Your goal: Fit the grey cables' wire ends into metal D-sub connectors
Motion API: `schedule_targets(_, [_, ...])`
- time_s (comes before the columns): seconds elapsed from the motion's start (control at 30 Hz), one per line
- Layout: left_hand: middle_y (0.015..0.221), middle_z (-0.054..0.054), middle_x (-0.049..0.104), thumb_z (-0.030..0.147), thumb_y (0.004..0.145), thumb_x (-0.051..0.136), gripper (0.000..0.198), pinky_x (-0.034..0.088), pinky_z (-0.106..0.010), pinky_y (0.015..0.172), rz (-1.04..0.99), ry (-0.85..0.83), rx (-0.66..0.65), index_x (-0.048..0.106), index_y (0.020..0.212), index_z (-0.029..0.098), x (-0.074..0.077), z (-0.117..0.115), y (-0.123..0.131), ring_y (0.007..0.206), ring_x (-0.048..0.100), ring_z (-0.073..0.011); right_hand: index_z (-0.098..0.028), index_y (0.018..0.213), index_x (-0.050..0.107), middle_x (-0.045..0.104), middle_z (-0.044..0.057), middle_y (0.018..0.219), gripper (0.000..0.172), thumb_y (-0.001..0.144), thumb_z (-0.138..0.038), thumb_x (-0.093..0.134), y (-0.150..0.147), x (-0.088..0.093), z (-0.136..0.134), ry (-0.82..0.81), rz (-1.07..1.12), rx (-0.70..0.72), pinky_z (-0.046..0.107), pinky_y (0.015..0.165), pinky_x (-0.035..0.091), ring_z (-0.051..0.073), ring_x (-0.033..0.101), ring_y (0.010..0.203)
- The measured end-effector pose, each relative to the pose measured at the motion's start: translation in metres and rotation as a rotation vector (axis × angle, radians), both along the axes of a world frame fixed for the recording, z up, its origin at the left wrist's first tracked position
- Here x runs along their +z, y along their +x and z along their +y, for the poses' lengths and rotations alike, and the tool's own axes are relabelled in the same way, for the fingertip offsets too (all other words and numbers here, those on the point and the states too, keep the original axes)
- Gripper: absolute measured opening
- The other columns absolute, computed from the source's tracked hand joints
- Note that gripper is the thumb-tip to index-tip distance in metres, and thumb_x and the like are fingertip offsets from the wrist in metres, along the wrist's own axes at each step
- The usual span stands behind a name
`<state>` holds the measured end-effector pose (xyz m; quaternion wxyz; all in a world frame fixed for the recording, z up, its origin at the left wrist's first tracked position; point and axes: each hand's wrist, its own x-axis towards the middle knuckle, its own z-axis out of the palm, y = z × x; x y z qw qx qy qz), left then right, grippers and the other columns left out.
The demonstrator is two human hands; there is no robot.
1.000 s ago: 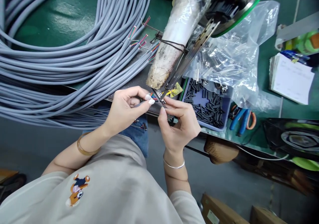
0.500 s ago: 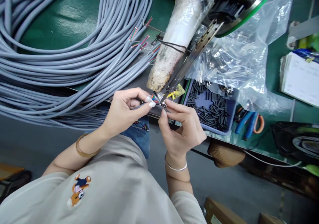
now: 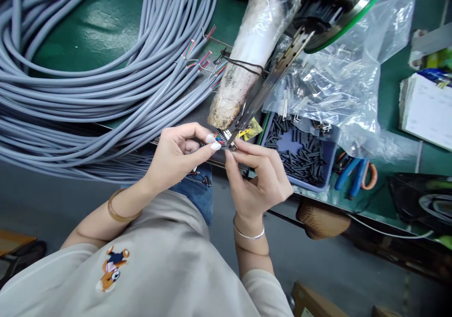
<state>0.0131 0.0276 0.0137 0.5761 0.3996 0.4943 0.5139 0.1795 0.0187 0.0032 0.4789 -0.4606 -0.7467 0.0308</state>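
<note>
Between thumb and index finger, my left hand [image 3: 180,154] pinches the end of a cable with thin coloured wires [image 3: 219,139]. My right hand [image 3: 257,173] is closed close beside it, its fingertips at a small metal connector [image 3: 231,143] partly hidden by the fingers. Right above the fingertips are the tip of a dark metal soldering tool [image 3: 252,103] and the charred lower end of a white wrapped tube [image 3: 243,53]. A yellow tag [image 3: 251,130] lies just behind my right fingertips.
Grey cables [image 3: 106,86] fill the left of the green table. To the right stand a purple tray [image 3: 326,166] of black sleeves, a plastic bag [image 3: 328,77] of metal parts, blue-handled pliers [image 3: 353,176] and a stack of paper [image 3: 429,110].
My right fingertips have shifted slightly left, closer to my left thumb. The left hand has hardly moved.
</note>
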Motion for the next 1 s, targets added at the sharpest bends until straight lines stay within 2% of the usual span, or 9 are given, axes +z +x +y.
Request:
schedule_targets(0.17, [0.065, 0.002, 0.064, 0.028, 0.073, 0.085, 0.024, 0.031, -0.015, 0.033, -0.037, -0.069, -0.022, 0.065, 0.074, 0.014, -0.0037, 0.0001, -0.0008, 0.037, 0.041, -0.0005, -0.023, 0.086, 0.063, 0.079, 0.0, 0.093, 0.02, 0.087, -0.009, 0.077, 0.0007, -0.0039, -0.0004, 0.009, -0.006, 0.005, 0.026, 0.076, 0.062, 0.014, 0.077, 0.085])
schedule_targets(0.3, [0.058, 0.004, 0.058, 0.024, 0.071, 0.085, 0.022, 0.029, -0.015, 0.034, -0.004, -0.067, 0.009, 0.065, 0.072, 0.014, -0.0019, -0.0014, 0.002, 0.036, 0.037, -0.0006, -0.023, 0.089, 0.065, 0.08, 0.0, 0.096, 0.018, 0.087, -0.01, 0.078, 0.0005, -0.0044, -0.0002, 0.006, -0.016, -0.003, 0.027, 0.077, 0.062, 0.014, 0.076, 0.085])
schedule_targets(0.43, [0.068, 0.0, 0.064, 0.022, 0.071, 0.083, 0.02, 0.027, -0.015, 0.034, -0.002, -0.01, 0.027, 0.065, 0.072, 0.014, 0.001, -0.0015, 0.0044, 0.04, 0.039, -0.0003, -0.023, 0.09, 0.068, 0.079, 0.0, 0.095, 0.017, 0.086, -0.011, 0.08, -0.0009, -0.0019, 0.0015, 0.026, -0.014, -0.017, 0.027, 0.076, 0.063, 0.014, 0.076, 0.084])
schedule_targets(0.57, [0.07, 0.0, 0.064, 0.022, 0.071, 0.082, 0.018, 0.027, -0.015, 0.034, -0.002, 0.02, 0.025, 0.066, 0.072, 0.013, 0.0019, -0.0009, 0.0041, 0.041, 0.039, -0.0003, -0.023, 0.092, 0.07, 0.079, 0.0, 0.097, 0.016, 0.086, -0.013, 0.081, -0.0018, 0.0015, 0.0023, 0.039, -0.027, -0.023, 0.026, 0.077, 0.063, 0.014, 0.076, 0.086])
schedule_targets(0.83, [0.078, -0.004, 0.07, 0.02, 0.071, 0.081, 0.017, 0.025, -0.014, 0.035, 0.004, 0.018, 0.004, 0.067, 0.072, 0.012, -0.0033, -0.0031, 0.0021, 0.043, 0.038, 0.0002, -0.022, 0.088, 0.063, 0.08, 0.004, 0.1, 0.017, 0.088, -0.012, 0.077, 0.0031, -0.0025, -0.002, 0.067, -0.142, 0.036, 0.024, 0.077, 0.065, 0.014, 0.078, 0.086])
schedule_targets(1.0, [0.08, -0.007, 0.073, 0.022, 0.076, 0.079, 0.014, 0.035, -0.015, 0.041, 0.078, 0.088, 0.005, 0.069, 0.072, 0.013, -0.0063, -0.0056, 0.0034, 0.054, 0.052, -0.005, -0.022, 0.09, 0.062, 0.08, 0.004, 0.099, 0.017, 0.089, -0.012, 0.076, 0.0048, -0.0048, -0.0036, 0.074, -0.137, 0.03, 0.025, 0.077, 0.065, 0.015, 0.078, 0.085])
